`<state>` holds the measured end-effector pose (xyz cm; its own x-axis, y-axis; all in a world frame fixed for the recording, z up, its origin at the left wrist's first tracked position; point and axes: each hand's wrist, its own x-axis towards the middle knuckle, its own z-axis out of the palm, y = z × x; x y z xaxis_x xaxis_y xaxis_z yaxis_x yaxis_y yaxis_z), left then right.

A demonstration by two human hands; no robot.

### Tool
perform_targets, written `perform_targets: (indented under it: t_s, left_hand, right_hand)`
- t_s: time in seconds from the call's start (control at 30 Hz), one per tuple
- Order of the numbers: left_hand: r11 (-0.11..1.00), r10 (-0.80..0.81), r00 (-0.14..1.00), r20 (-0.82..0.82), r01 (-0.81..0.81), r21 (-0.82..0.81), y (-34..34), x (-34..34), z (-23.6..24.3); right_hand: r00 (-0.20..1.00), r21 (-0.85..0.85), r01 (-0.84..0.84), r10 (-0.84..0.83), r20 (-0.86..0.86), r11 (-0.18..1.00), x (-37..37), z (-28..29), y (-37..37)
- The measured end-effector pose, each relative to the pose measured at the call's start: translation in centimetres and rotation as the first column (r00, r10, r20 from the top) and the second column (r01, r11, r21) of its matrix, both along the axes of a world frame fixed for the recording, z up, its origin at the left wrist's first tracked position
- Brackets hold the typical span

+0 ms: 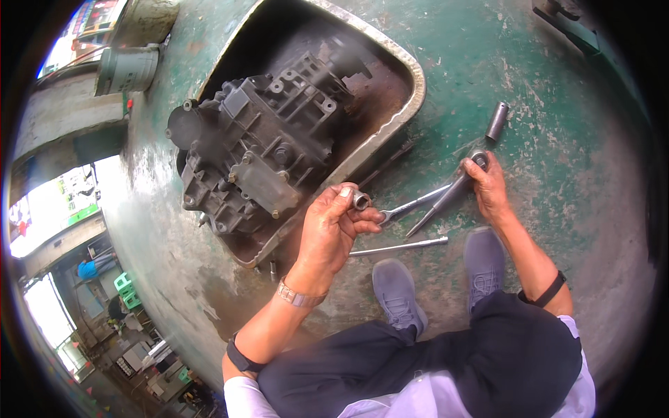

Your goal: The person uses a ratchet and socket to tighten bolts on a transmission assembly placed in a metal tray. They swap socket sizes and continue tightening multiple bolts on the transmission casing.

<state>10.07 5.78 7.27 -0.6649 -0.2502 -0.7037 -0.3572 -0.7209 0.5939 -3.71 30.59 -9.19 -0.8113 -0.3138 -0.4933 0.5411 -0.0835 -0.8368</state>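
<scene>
My left hand [326,226] pinches a short metal socket [360,200] between thumb and fingers, its open end showing. In my right hand [490,188] is a ratchet wrench [451,193]; its round head is by the fingertips and its tapered handle points down to the left. Just beyond that hand is a long dark socket [497,122]; I cannot tell whether it touches the ratchet. A shiny wrench [414,203] lies between the two hands, partly hidden behind the ratchet and my left fingers. Below them, a thin extension bar [411,246] rests on the floor.
A greasy gearbox [268,139] sits in a large metal tray [397,115] ahead and to the left. Small metal pieces [273,270] are near the tray's close corner. My shoes [398,292] stand on the worn green floor. A bucket [127,70] is at the far left.
</scene>
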Motion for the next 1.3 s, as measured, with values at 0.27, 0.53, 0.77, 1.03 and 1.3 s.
perform_targets:
  t_s: [0.27,0.53,0.77,1.03,1.3]
  left_hand:
    - [0.995,-0.030,0.998,0.063,0.036,-0.098,0.5,-0.5,0.0]
    - [0.995,-0.069,0.997,-0.038,0.066,-0.072,1.8,-2.0,1.0]
    - [0.998,-0.062,0.991,-0.119,0.064,0.014,2.7,-2.3,1.8]
    - [0.993,-0.102,0.975,-0.196,0.113,0.045,3.1,-1.8,1.9]
    - [0.988,-0.095,0.970,-0.226,0.120,0.100,3.3,-1.8,2.4]
  right_hand:
    - [0.997,-0.185,-0.047,0.036,-0.064,0.982,-5.1,12.2,-1.0]
    - [0.892,-0.009,-0.446,0.445,0.076,0.895,-1.4,13.2,-2.0]
    - [0.771,0.022,-0.634,0.634,-0.057,0.773,1.1,13.1,-2.0]
    - [0.802,-0.114,-0.597,0.588,-0.102,0.794,1.5,14.7,-2.4]
    - [0.833,-0.116,-0.541,0.511,-0.214,0.833,2.6,13.9,-2.3]
